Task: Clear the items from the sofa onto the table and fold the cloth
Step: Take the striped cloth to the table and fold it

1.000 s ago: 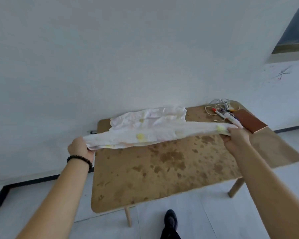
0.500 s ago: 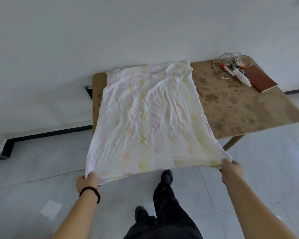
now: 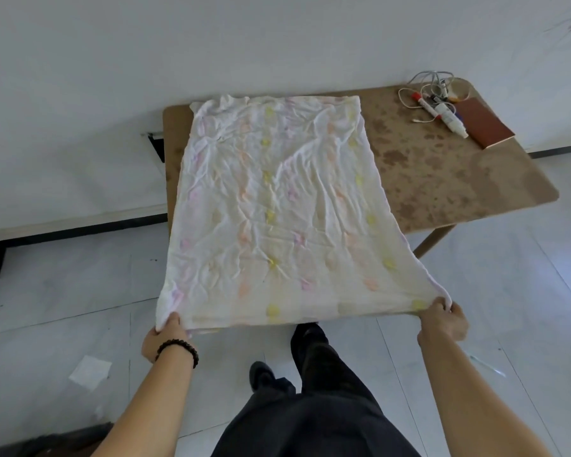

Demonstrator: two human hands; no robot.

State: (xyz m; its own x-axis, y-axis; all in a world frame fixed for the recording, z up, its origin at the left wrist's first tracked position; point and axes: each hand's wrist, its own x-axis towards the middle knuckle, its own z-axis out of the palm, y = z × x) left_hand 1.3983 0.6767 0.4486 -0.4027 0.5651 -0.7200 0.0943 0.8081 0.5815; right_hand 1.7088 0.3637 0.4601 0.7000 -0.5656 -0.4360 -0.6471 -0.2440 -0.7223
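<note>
Pinching the cloth [image 3: 271,212] by its near corners, the left hand [image 3: 164,339] and right hand [image 3: 442,321] hold it stretched, its far half lying on the table [image 3: 442,173]. Cable [image 3: 424,85], markers [image 3: 442,112] and notebook [image 3: 483,122] sit at the table's far right corner.

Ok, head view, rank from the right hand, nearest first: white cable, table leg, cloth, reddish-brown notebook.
1. cloth: corner pinched in the right hand.
2. table leg: just beyond it.
3. reddish-brown notebook: farther back, right side.
4. white cable: back corner, farthest.
</note>
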